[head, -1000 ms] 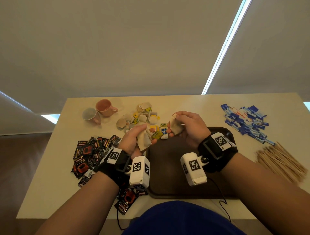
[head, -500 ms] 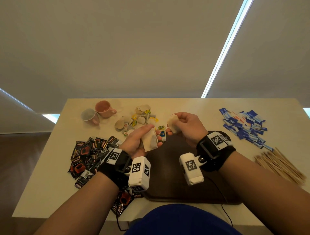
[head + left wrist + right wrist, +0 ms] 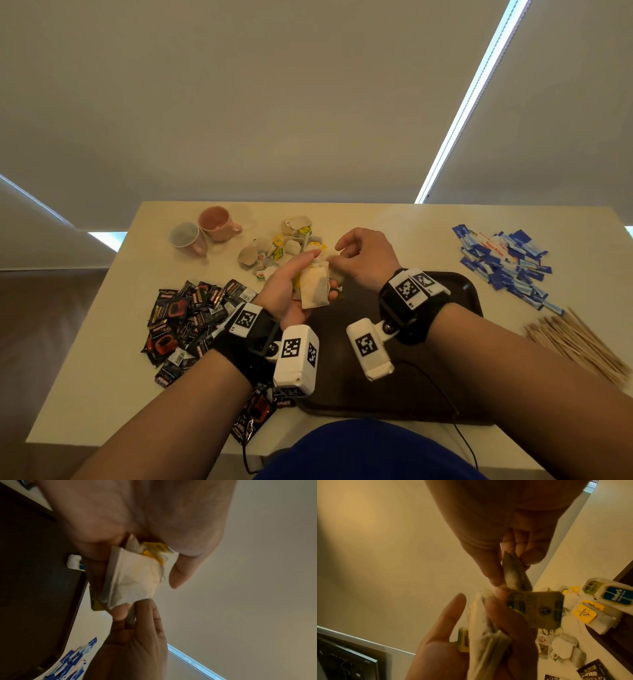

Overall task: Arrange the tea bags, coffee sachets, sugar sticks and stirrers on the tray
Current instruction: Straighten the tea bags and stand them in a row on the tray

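Tea bags are gathered in a small stack in the left hand, palm up, above the far left corner of the dark brown tray; its thumb is raised off the stack and the fingers curl under it. The wrist views show yellow tags tucked among the bags. Right hand meets it from the other side, thumb and forefinger pinching a single tea bag at the stack's end, with a brownish paper tag hanging beside it. More loose tea bags lie on the table near its far edge, just beyond the hands. Black coffee sachets are piled toward the left edge, blue sugar sticks toward the far right corner, and wooden stirrers along the right edge. Two pink mugs stand touching at the far left.
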`<state>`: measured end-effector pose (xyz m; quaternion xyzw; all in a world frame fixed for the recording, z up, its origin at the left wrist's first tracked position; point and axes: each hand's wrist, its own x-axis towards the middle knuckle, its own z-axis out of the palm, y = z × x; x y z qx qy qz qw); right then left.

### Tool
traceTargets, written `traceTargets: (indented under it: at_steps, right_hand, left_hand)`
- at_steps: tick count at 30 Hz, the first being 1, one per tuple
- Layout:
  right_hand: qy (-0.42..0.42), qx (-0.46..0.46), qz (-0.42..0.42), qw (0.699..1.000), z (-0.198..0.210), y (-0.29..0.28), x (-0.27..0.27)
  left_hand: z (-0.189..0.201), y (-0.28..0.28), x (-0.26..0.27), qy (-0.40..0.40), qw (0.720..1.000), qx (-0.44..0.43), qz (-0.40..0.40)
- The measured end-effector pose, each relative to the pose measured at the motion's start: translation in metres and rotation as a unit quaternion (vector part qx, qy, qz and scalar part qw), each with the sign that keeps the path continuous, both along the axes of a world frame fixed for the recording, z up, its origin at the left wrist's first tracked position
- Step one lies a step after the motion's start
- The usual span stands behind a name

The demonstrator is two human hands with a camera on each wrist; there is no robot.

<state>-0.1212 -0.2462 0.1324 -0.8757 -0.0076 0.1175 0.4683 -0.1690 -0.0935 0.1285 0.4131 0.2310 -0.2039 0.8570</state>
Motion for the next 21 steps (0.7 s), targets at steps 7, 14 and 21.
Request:
traceTargets:
  at_steps: [7,14,21]
  right_hand:
    - [-0.148,-0.07,0.085,0.983,0.01,0.01,-0.012]
    - [-0.071,-0.159,0.22,0.96,0.009,0.032,-0.022]
    - [-0.033,-0.092,0.201,0.975,0.015,0.025,-0.018]
  left_hand:
    - [-0.014,0.005,0.01,0.039,0.994,0.1,0.019]
    - [-0.018,0.009,0.017,0.052,0.982,0.179,0.005]
    - [-0.015,0.017,0.015,0.075,0.993,0.039,0.086]
